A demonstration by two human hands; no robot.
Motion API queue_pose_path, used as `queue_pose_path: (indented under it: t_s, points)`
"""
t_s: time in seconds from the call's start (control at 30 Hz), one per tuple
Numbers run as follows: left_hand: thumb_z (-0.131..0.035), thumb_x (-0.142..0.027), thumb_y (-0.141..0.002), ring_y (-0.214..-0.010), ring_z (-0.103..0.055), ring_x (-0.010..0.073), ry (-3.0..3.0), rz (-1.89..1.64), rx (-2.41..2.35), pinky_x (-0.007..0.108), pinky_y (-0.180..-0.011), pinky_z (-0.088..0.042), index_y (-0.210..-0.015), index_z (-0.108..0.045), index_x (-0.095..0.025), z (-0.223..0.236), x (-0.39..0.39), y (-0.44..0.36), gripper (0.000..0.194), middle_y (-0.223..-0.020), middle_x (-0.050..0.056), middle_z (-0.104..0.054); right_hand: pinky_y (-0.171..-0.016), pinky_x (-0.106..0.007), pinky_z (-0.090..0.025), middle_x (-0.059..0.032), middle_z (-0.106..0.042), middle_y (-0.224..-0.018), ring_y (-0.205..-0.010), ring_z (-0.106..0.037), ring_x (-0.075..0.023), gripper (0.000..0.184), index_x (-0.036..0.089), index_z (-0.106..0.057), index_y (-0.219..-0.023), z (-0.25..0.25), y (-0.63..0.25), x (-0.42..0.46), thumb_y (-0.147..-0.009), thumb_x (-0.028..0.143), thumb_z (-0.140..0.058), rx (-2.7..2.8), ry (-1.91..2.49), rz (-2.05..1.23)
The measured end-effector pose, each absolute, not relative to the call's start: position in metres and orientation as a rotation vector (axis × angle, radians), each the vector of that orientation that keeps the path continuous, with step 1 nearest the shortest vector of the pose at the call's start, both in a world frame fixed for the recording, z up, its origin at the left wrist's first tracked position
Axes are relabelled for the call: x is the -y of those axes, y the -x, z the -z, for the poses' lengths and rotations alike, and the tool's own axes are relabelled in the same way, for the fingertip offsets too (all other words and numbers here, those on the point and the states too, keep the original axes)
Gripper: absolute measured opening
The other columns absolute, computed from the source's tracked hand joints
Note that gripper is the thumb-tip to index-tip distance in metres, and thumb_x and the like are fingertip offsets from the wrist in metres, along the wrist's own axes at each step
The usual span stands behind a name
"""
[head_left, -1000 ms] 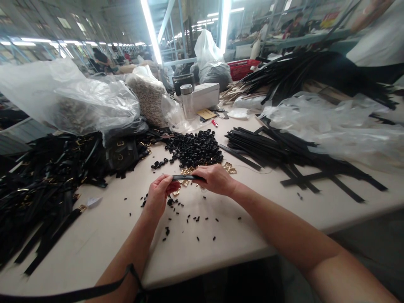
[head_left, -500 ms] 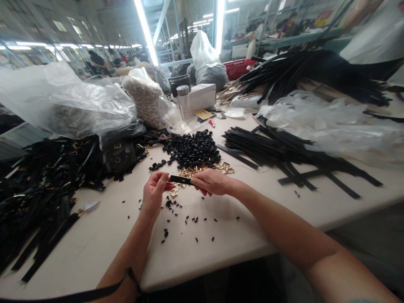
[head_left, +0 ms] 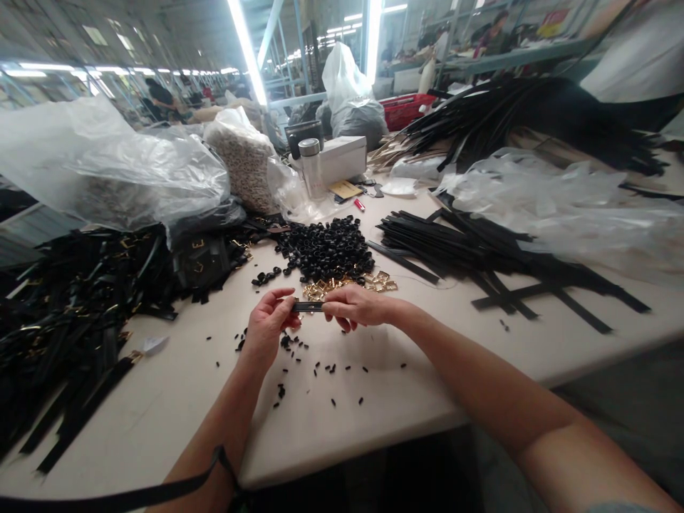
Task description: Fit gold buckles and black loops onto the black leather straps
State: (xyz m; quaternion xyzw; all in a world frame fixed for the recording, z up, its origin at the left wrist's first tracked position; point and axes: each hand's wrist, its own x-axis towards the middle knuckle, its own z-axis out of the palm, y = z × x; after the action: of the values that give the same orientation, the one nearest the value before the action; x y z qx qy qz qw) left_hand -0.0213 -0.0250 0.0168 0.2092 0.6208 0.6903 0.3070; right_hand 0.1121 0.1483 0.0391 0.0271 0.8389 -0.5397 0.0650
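Note:
A short black strap (head_left: pixel 308 307) is stretched between my hands, above the table. My left hand (head_left: pixel 268 320) pinches its left end between thumb and fingers. My right hand (head_left: pixel 355 306) grips the other end, fingers curled beneath. Just behind the hands lie gold buckles (head_left: pixel 382 281), and beyond them a heap of small black loops (head_left: pixel 331 249). Little black bits (head_left: pixel 331 368) are scattered on the table in front of the hands.
Finished-looking black straps with gold buckles (head_left: pixel 90 299) pile up on the left. Bundled black strips (head_left: pixel 438 246) lie on the right, beside crumpled clear plastic (head_left: pixel 566 206). Behind stand a bottle (head_left: pixel 311 167), a white box (head_left: pixel 342 158) and bags (head_left: pixel 240 157). A person (head_left: pixel 635 57) stands at the far right.
The strap has turned so that its edge now faces me more, with its broad face less visible. My left hand has shifted slightly right; both hands keep their hold.

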Motion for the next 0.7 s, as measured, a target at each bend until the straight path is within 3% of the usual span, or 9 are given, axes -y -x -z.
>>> queue_pose_path:
  t_s: [0.13, 0.23, 0.33, 0.5, 0.7]
  points:
    - [-0.077, -0.041, -0.068, -0.047, -0.053, 0.0090, -0.546, -1.755, -1.659, 0.018, -0.045, -0.045, -0.095, -0.064, -0.014, -0.019, 0.026, 0.020, 0.040, -0.058, -0.002, -0.059, -0.053, -0.019, -0.034, 0.0022, -0.064, -0.063, -0.055, -0.055, -0.0082, 0.015, 0.019, -0.067, -0.087, -0.037, -0.112, -0.149, -0.088, 0.030, -0.058, -3.035, -0.031, 1.145]
    - [-0.080, -0.044, -0.063, -0.046, -0.054, 0.0088, -0.479, -1.732, -1.628, 0.019, -0.045, -0.046, -0.086, -0.065, -0.013, -0.021, 0.025, 0.021, 0.041, -0.056, -0.002, -0.059, -0.054, -0.022, -0.028, -0.0005, -0.070, -0.075, -0.061, -0.057, -0.0103, 0.016, 0.022, -0.071, -0.091, -0.034, -0.111, -0.150, -0.090, 0.031, -0.057, -3.336, -0.108, 0.666]
    - [-0.081, -0.048, -0.060, -0.050, -0.059, 0.0101, -0.391, -1.744, -1.543, 0.021, -0.052, -0.050, -0.083, -0.065, -0.013, -0.021, 0.024, 0.022, 0.045, -0.062, 0.001, -0.065, -0.054, -0.024, -0.028, -0.0023, -0.071, -0.083, -0.065, -0.059, -0.0118, 0.023, 0.023, -0.071, -0.096, -0.032, -0.111, -0.151, -0.094, 0.034, -0.051, -3.435, -0.099, 0.435]
    - [-0.082, -0.042, -0.063, -0.064, -0.067, 0.0144, -0.448, -1.726, -1.595, 0.024, -0.065, -0.052, -0.080, -0.065, -0.013, -0.016, 0.022, 0.017, 0.038, -0.073, 0.006, -0.071, -0.063, -0.023, -0.039, -0.0020, -0.072, -0.095, -0.077, -0.064, -0.0132, 0.026, 0.025, -0.067, -0.110, -0.026, -0.109, -0.145, -0.090, 0.038, -0.058, -3.521, -0.039, 0.652]
    - [-0.081, -0.042, -0.064, -0.064, -0.064, 0.0131, -0.523, -1.737, -1.582, 0.025, -0.068, -0.050, -0.076, -0.067, -0.014, -0.015, 0.018, 0.005, 0.033, -0.071, 0.005, -0.071, -0.070, -0.021, -0.045, -0.0010, -0.071, -0.092, -0.079, -0.066, -0.0129, 0.017, 0.023, -0.070, -0.097, -0.018, -0.104, -0.133, -0.085, 0.034, -0.065, -3.590, -0.087, 0.971]
